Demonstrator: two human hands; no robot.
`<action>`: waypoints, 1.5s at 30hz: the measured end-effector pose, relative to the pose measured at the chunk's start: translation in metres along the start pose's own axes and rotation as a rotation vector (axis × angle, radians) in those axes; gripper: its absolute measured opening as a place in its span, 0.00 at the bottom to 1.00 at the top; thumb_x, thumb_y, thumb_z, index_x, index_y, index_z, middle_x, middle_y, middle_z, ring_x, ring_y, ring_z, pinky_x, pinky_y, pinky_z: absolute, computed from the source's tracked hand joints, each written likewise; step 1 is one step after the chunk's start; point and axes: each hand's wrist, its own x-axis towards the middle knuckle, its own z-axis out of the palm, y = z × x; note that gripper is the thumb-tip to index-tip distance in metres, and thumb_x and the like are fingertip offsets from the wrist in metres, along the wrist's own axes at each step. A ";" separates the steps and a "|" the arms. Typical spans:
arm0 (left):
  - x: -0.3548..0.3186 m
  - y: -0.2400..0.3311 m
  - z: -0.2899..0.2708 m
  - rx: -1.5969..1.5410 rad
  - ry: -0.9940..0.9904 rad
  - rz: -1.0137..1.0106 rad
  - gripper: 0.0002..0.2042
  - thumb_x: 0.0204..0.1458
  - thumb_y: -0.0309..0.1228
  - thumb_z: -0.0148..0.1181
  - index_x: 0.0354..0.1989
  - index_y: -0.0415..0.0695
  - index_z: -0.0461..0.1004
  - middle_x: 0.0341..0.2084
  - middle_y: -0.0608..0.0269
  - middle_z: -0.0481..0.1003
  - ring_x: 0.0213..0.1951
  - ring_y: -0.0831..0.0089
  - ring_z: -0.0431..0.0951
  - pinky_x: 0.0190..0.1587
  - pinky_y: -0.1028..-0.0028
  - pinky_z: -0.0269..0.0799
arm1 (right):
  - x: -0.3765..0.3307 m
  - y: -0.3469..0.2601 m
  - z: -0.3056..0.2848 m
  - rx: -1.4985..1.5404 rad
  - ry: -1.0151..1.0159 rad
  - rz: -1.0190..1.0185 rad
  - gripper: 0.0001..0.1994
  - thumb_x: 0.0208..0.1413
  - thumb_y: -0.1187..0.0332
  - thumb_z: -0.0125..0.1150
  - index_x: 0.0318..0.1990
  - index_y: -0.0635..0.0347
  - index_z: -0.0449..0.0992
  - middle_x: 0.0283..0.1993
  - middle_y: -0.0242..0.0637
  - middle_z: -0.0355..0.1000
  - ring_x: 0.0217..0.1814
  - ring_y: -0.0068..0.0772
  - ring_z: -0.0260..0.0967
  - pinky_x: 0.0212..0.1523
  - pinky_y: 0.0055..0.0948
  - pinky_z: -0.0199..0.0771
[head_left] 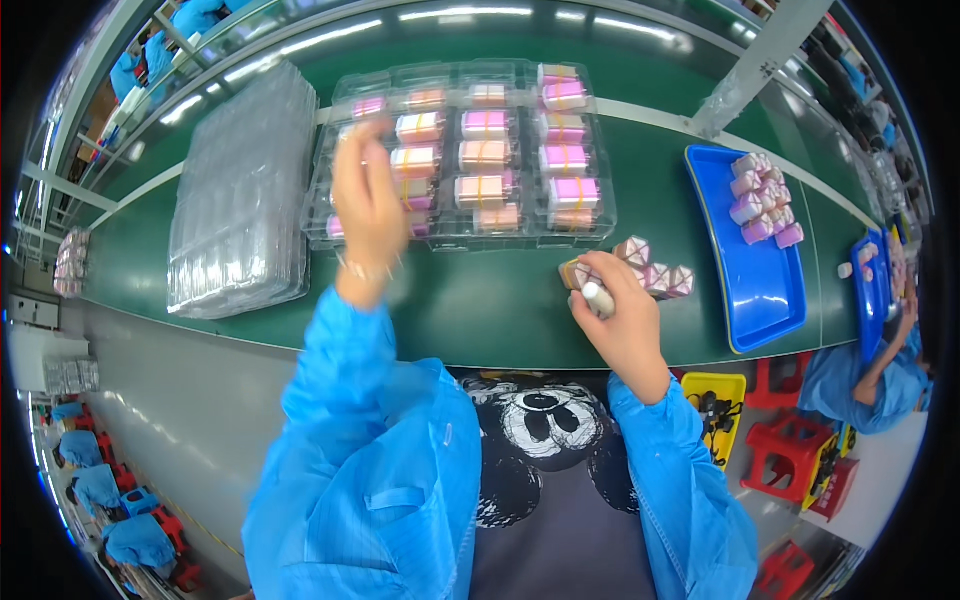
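Observation:
My left hand (pixel 370 200), smeared by motion, is raised over the left part of a clear plastic tray (pixel 435 242); whether it holds anything is not clear. In the tray's compartments sit several small pink, peach and white boxes (pixel 484 157) with yellow bands. My right hand (pixel 630 320) is closed round a short white cylinder (pixel 598 298), its exact kind not clear. Its fingertips are at a small banded box (pixel 573 274) on the green table. Several more small boxes (pixel 655 275) with crossed patterns on their ends stand just beyond that hand.
A tall stack of clear plastic trays (pixel 240 190) stands at the left. On the right, a blue tray (pixel 755 290) holds a cluster of small boxes (pixel 765 200). A grey post (pixel 760 65) rises behind it. Red stools (pixel 785 455) and a yellow bin (pixel 715 390) are below; a co-worker's arm (pixel 885 355) shows far right.

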 end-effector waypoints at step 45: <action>0.099 -0.089 0.106 0.746 -0.892 0.344 0.26 0.63 0.48 0.38 0.65 0.47 0.58 0.68 0.55 0.54 0.70 0.55 0.50 0.68 0.54 0.49 | 0.000 0.086 -0.069 0.708 -0.190 0.561 0.29 0.46 0.79 0.68 0.58 0.62 0.66 0.43 0.34 0.70 0.26 0.14 0.66 0.24 0.16 0.70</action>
